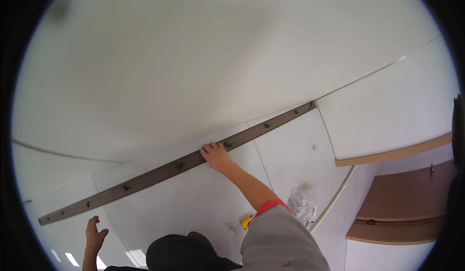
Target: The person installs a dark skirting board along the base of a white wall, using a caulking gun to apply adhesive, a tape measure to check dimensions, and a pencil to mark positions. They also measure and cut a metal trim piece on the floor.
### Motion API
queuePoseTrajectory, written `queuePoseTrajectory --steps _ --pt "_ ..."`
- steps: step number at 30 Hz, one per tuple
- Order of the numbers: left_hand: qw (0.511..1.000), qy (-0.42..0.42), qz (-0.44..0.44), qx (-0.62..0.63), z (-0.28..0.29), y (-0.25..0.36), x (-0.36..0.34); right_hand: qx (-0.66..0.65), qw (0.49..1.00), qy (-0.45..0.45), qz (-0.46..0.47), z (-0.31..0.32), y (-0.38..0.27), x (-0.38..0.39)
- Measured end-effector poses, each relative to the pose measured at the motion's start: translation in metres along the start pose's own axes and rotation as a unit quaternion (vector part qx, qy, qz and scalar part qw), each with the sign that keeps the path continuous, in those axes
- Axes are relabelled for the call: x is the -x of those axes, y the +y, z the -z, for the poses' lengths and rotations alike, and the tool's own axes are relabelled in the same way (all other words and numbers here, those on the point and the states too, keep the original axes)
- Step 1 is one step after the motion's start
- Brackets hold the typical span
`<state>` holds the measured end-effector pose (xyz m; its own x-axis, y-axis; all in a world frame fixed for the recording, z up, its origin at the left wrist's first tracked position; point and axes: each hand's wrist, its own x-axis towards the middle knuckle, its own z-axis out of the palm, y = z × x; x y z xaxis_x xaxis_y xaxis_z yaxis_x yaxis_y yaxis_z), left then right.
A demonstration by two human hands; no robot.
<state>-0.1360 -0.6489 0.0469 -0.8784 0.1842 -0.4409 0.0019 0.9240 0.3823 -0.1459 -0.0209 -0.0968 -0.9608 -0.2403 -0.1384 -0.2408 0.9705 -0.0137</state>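
A long, dark brown hook rail (155, 174) with several small black hooks runs slantwise from the lower left to the upper right, along the foot of a large white surface. My right hand (217, 157) comes up from a grey sleeve with a red cuff. Its fingers are bent over the rail near the middle and grip it between two hooks. Lower left, my left hand (95, 234) is apart from the rail, below its left part. Thumb and fingers are spread there, with nothing between them.
Beside my right sleeve lie a yellow tool (247, 221), partly hidden, and a clear plastic bag (302, 205) on white tiles. To the right are a white panel with a tan edge (392, 150), a pale pipe (334, 198) and brown boards (402, 193). Something black (181, 254) fills the lower middle.
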Motion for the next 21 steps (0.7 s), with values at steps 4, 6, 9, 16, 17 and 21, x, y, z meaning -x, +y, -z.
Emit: queuePoseTrajectory --steps 4,6,9,16,17,21 --pt "0.995 -0.035 -0.083 -0.036 0.019 0.029 -0.025 -0.004 1.0 -0.004 -0.018 -0.004 0.001 0.001" --pt "0.993 -0.057 -0.084 -0.069 0.028 0.017 -0.024 -0.01 1.0 -0.002 -0.025 -0.005 -0.003 0.002" --pt "0.991 0.004 -0.106 -0.083 0.022 -0.039 -0.025 -0.017 1.0 0.006 -0.02 0.008 -0.001 0.007" --pt "0.999 0.006 -0.01 -0.051 0.011 -0.158 -0.01 0.009 0.996 0.085 0.009 0.004 0.002 -0.011" --pt "0.997 0.045 -0.027 -0.065 0.028 -0.187 0.024 0.017 0.992 -0.119 -0.03 0.007 -0.019 -0.041" --pt "0.998 -0.017 -0.048 -0.04 0.01 -0.124 -0.05 -0.007 0.999 -0.015 -0.048 -0.034 0.061 0.031"
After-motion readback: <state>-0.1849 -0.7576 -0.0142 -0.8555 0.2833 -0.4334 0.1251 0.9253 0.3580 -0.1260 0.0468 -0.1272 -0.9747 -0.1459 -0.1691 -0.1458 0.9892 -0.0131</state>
